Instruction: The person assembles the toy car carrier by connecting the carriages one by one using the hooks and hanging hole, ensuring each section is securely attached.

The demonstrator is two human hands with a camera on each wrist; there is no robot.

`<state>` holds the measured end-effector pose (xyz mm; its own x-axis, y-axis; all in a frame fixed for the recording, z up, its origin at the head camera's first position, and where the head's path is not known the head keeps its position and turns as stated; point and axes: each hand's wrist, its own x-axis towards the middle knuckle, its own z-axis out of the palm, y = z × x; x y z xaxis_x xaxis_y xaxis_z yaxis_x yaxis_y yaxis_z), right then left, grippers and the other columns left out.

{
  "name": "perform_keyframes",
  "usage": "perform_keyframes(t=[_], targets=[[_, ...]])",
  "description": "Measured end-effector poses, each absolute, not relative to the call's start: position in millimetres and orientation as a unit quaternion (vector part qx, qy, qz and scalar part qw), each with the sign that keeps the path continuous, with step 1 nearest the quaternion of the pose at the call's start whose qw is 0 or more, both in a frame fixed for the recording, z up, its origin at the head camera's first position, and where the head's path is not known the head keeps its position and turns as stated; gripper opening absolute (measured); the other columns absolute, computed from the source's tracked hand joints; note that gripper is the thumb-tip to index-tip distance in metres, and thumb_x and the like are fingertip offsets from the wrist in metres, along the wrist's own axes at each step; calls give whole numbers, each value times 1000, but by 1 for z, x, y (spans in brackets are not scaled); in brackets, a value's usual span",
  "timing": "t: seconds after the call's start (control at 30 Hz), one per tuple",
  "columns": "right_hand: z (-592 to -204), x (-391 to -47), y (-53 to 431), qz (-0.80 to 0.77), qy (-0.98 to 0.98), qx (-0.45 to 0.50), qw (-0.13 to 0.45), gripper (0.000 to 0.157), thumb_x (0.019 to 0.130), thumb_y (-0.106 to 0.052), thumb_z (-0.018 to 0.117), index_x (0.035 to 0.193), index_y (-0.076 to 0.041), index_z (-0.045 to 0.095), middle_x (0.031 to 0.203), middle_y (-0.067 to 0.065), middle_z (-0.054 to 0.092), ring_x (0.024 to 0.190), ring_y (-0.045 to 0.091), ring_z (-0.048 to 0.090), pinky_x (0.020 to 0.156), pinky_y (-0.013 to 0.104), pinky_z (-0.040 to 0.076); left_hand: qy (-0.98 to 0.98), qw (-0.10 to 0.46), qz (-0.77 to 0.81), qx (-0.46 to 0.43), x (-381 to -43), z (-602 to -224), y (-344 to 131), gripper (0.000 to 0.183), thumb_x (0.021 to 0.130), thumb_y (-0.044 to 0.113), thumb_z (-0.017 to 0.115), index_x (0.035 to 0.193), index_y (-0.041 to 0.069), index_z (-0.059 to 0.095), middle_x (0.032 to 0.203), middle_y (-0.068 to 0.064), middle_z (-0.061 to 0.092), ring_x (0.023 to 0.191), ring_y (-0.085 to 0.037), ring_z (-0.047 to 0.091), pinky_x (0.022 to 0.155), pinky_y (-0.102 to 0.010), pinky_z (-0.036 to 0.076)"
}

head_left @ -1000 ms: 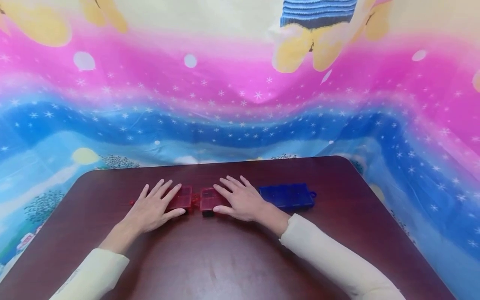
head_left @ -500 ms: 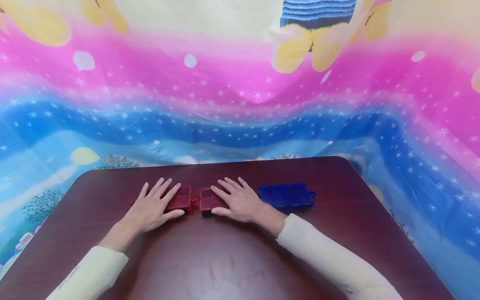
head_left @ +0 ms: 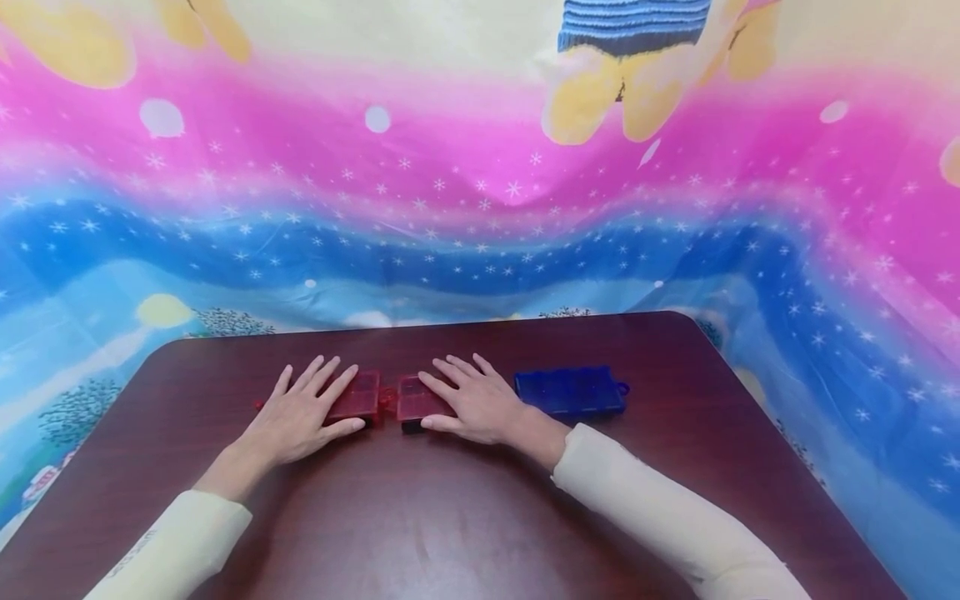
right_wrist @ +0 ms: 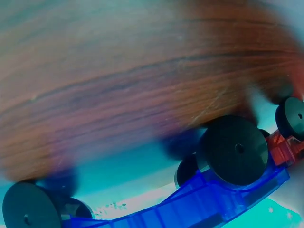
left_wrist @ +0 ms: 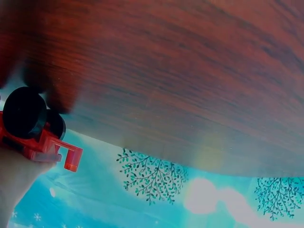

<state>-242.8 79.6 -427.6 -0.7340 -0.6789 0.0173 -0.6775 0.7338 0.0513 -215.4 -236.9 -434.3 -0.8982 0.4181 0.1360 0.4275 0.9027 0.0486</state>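
Note:
Two red see-through toy wagons with black wheels stand end to end on the table, joined or nearly so at small couplings. My left hand (head_left: pixel 296 417) rests on the left red wagon (head_left: pixel 358 398), fingers spread and straight, covering much of it. Across the right red wagon (head_left: pixel 408 402) lies my right hand (head_left: pixel 476 402), also with spread fingers. A blue toy wagon (head_left: pixel 570 392) stands just right of that hand. In the left wrist view, a red hook (left_wrist: pixel 72 159) juts from a wagon's end. The right wrist view shows the blue wagon's wheel (right_wrist: pixel 235 149) beside a red part (right_wrist: pixel 284 149).
The dark brown table (head_left: pixel 420 517) has rounded far corners, and the wagons stand near its back edge. Behind and around it hangs a printed cloth (head_left: pixel 480 267) in pink and blue with snowflakes.
My right hand has slid very slightly left over the right red wagon. The whole head view has shifted a little; my left hand and the wagons otherwise stay put.

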Motion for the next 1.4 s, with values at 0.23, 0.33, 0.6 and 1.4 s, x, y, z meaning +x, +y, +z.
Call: perform_keyframes(t=[0.23,0.33,0.6,1.4], targets=[[-429,-243,78,-26,-931,363,21,78,99,-75,27,163,-31,22,167,2,26,154,23,19,122,54,14,-971,72,-38,-227,-214,-436,-239,90,92,71,54,159,13,36,160,-22,33,148,-46,24,115,-69,13],[-430,-243,77,-25,-931,364,18,78,99,-75,26,163,-31,22,167,2,26,154,23,19,122,54,15,-970,72,-45,-226,-213,-436,-241,89,93,69,56,159,12,36,159,-23,33,148,-46,25,115,-70,13],[-431,-241,75,-28,-931,364,24,78,98,-75,25,163,-32,22,166,1,27,153,22,21,122,53,18,-971,72,-79,-213,-209,-436,-247,87,94,65,57,160,12,33,160,-23,31,148,-47,24,115,-71,13],[-432,-248,79,-27,-933,359,27,78,98,-75,24,163,-32,21,166,1,28,153,23,22,121,53,19,-969,75,-85,-220,-207,-437,-247,90,91,66,61,160,14,34,160,-21,32,147,-45,25,115,-70,13]])
